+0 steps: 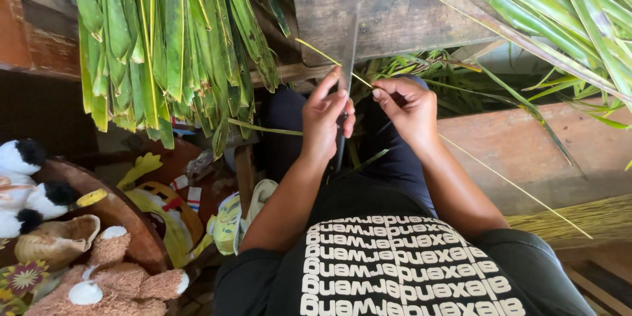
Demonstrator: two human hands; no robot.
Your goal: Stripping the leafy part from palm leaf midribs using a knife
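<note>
Left hand [324, 118] gripping a knife [346, 59] blade-up, right hand [408, 108] pinching a thin leaf midrib [513, 184] against it, green palm fronds [164, 39] hanging alongside

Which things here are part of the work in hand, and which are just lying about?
In use:
- left hand holding the knife
- right hand pinching the thin leaf rib
- hanging palm leaves
- pile of stripped ribs

Lying about:
- brown teddy
- black-and-white plush toys
- yellow toy
- wooden bench
</note>
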